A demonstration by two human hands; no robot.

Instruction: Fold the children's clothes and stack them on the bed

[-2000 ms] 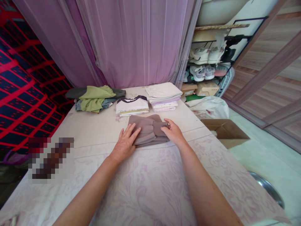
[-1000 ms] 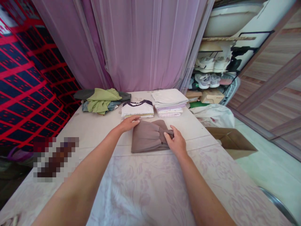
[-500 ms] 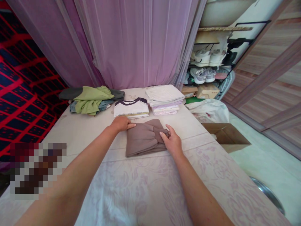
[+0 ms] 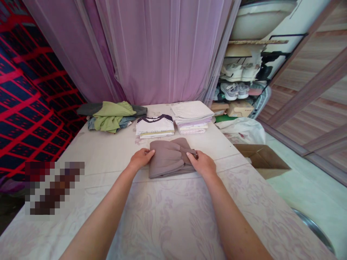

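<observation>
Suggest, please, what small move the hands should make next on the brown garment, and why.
Perhaps the right hand should smooth the right end of the garment, since creases gather there, while the left hand grips the opposite edge and could steady it.

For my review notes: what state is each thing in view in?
brown garment: folded, flat
left hand: pinching its left edge
right hand: pinching its right side
green garment: crumpled
white shirt: folded
white pile: folded, stacked
cardboard box: open
curtain: hanging

Garment between hands (image 4: 141, 158), shirts (image 4: 155, 125) behind, towels (image 4: 192, 111) behind right
</observation>
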